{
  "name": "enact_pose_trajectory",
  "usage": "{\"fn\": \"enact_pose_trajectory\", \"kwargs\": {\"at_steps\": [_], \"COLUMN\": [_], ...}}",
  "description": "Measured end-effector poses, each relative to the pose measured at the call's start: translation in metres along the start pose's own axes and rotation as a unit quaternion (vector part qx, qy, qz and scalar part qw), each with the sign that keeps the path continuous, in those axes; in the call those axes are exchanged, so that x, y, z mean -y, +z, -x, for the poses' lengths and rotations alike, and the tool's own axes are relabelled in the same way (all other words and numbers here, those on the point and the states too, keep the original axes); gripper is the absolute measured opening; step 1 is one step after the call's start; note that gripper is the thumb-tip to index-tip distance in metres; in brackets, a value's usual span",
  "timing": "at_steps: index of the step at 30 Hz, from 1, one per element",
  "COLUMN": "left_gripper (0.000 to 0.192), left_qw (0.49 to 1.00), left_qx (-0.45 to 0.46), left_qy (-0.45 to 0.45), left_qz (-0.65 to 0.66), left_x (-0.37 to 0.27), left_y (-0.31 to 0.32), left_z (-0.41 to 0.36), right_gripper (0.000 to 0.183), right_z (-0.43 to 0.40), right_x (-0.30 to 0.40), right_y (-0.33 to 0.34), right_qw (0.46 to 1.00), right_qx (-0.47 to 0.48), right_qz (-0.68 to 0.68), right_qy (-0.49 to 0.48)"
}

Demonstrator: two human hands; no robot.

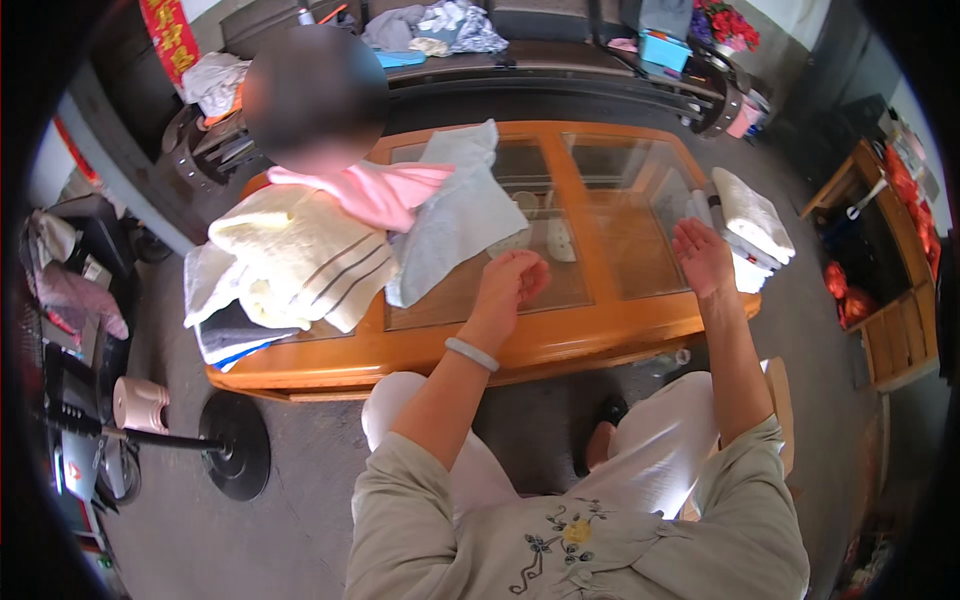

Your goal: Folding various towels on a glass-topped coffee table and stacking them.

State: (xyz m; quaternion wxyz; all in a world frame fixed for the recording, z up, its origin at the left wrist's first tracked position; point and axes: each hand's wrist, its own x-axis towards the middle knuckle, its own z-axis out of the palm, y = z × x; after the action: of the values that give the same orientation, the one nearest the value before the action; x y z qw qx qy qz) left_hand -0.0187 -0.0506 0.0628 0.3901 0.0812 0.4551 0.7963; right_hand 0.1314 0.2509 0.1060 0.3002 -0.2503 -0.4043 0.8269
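My left hand [516, 279], with a pale bangle [472, 354] on its wrist, hovers over the near part of a wooden coffee table [480, 337] with glass panels. Its fingers curl loosely around nothing. My right hand [703, 259] is held palm inward with fingers extended, holding nothing, near the table's right end. Close to it lies a stack of folded cloths with a folded cream towel [750, 210] on top. Left of my left hand, a pale blue-grey cloth [457, 217] lies spread. A pink cloth [375, 191] and a rumpled cream striped towel [300, 247] are heaped beyond it.
A round blur hides the area behind the heap. A dark bench [540, 56] with clothes [442, 26] and a blue basket [664, 50] stands behind the table. At left are a pink stool [141, 403] and a round black stand base [236, 457]; at right, a wooden cabinet [900, 330].
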Motion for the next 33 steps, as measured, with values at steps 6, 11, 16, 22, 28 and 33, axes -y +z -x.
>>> {"fn": "enact_pose_trajectory", "kwargs": {"at_steps": [6,11,16,22,28,33], "left_gripper": [0.011,0.028,0.047,0.051,0.055,0.052], "left_qw": [0.98,0.953,0.902,0.872,0.909,0.87], "left_qx": [-0.136,-0.219,-0.293,-0.357,-0.279,-0.348], "left_qy": [0.134,0.102,0.041,0.106,0.148,0.075], "left_qz": [-0.064,0.184,0.313,0.316,0.27,0.342], "left_x": [-0.028,-0.036,-0.032,-0.04,-0.035,-0.042], "left_y": [-0.012,-0.056,-0.07,-0.087,-0.102,-0.089], "left_z": [0.005,0.013,0.025,0.037,0.036,0.041], "right_gripper": [0.023,0.022,0.021,0.023,0.02,0.017], "right_z": [-0.001,0.005,0.015,0.015,0.017,0.016], "right_x": [-0.081,-0.114,-0.111,-0.118,-0.121,-0.126], "right_y": [0.024,0.028,0.044,0.052,0.06,0.062], "right_qw": [0.978,0.952,0.942,0.934,0.935,0.926], "right_qx": [0.113,0.098,0.143,0.174,0.171,0.18], "right_qz": [0.15,0.242,0.266,0.273,0.275,0.3], "right_qy": [0.088,0.158,0.15,0.151,0.146,0.14]}}
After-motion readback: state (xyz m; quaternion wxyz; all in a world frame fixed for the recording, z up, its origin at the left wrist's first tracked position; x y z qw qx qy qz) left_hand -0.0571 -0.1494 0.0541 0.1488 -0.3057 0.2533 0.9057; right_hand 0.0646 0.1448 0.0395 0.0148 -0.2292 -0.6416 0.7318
